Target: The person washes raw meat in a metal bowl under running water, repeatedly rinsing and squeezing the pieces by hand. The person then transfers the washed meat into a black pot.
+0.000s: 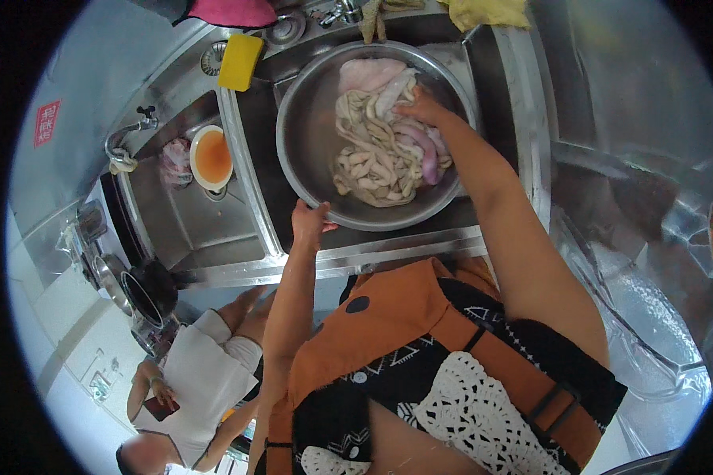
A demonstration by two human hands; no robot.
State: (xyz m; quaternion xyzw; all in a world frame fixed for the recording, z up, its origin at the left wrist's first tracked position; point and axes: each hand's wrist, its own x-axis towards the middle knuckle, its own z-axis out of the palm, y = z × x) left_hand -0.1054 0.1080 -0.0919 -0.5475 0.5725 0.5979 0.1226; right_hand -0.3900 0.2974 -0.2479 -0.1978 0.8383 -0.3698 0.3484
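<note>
A large round metal basin point(291, 172) with cloudy water sits in the right-hand sink. Inside lies a heap of pale animal intestines point(374, 172), coiled and wet. A smooth pinkish piece of offal point(368, 74) is at the basin's far side, and a purplish piece point(431, 157) lies on the right of the heap. My left hand point(311, 224) holds the basin's near left rim. My right hand point(425, 108) reaches over the right rim onto the heap, its fingers against a whitish strip point(398, 95); whether they grip it is hard to see.
In the left sink point(196, 225) stand a bowl of orange liquid point(213, 157) and a plastic bag point(176, 163). A yellow sponge point(240, 62) rests on the divider. Faucets point(346, 10) and a yellow cloth point(490, 13) are behind. Pots point(145, 294) and another person point(190, 380) are at left.
</note>
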